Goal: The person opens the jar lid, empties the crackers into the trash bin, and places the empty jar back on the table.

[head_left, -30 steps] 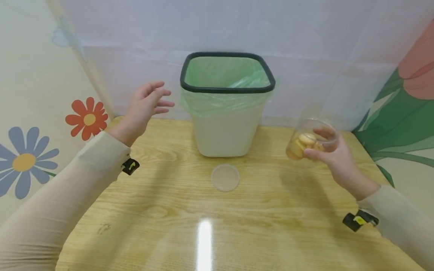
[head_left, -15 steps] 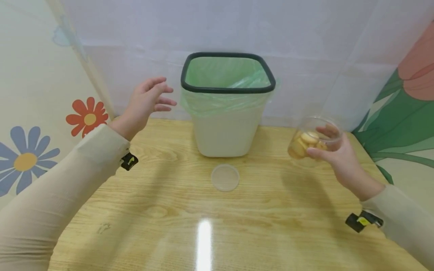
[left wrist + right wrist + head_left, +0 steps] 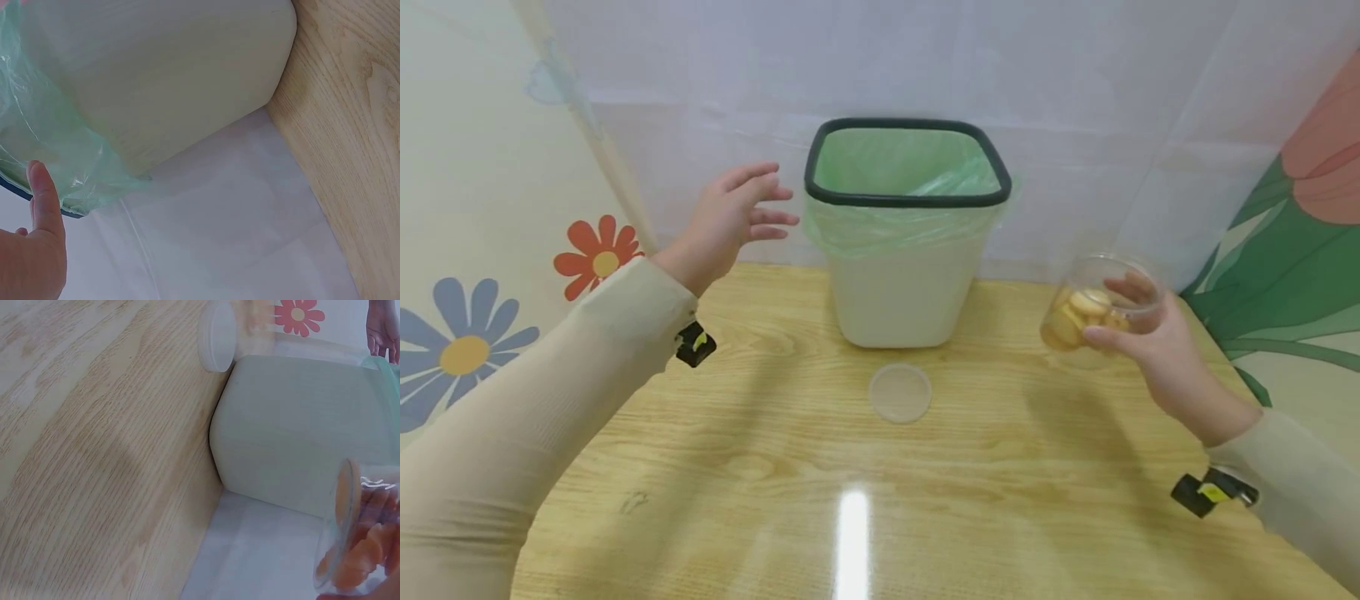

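My right hand grips a clear plastic jar, tilted and held above the table at the right. Inside the jar are several rounded, pale yellow pieces, which look orange in the right wrist view. My left hand hovers left of a white trash bin, its fingers spread loosely and holding nothing. The bin has a black rim ring over a green plastic liner. A round translucent lid lies flat on the table before the bin. In the left wrist view, a finger overlaps the liner's edge.
The wooden table ends at a white sheet hanging behind the bin. Walls with painted flowers stand at the left and right. Each sleeve carries a small black wrist device.
My left hand has drifted up and slightly right, closer to the bin's rim. My right hand has shifted a little right with the jar. Bin and lid stay in place.
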### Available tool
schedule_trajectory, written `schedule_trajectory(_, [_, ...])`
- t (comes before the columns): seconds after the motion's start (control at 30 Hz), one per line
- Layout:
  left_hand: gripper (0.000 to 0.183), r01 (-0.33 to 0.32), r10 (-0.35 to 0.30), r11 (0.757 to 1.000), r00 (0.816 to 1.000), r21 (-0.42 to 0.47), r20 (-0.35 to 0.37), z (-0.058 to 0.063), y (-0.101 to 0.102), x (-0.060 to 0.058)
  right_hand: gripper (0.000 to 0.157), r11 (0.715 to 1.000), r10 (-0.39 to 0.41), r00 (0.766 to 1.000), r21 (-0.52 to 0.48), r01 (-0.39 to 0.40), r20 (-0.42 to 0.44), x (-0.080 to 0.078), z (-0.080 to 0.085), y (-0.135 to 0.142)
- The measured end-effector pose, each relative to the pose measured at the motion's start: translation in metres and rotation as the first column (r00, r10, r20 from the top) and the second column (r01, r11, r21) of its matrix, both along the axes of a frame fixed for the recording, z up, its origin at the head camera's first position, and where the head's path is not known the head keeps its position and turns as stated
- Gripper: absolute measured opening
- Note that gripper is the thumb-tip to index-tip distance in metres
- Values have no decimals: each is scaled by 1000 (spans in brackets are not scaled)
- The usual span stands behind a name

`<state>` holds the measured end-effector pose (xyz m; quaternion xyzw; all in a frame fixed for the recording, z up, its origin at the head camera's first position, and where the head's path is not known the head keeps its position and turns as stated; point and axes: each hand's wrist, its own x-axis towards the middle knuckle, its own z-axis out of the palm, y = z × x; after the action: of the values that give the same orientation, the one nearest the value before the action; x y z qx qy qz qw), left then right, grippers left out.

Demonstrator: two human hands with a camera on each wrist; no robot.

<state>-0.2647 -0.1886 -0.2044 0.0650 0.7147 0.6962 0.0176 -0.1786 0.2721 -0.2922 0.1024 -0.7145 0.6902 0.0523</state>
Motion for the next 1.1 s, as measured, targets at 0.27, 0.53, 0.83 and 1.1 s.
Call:
schedule_trajectory(0.27, [58,-11,10,1000,1000,18,11,6,4,-11,74,1000,-5,1000,10,5,-5,0,5,1])
schedule_trajectory(0.53, [59,-12,12,1000,999,5,32,8,6,-19,84,999,-17,1000,50,16,13,2,9,-2])
schedule_trajectory(0.83, [59,-20,16,999,997,46,82,13,7,-23,89,995,-27,999,99,24,32,3,13,-2])
schedule_trajectory(1.1, [64,12,-12,1000,991,-3,134,18,9,-30,90,993,-21,998,115,15,53,4,18,-1])
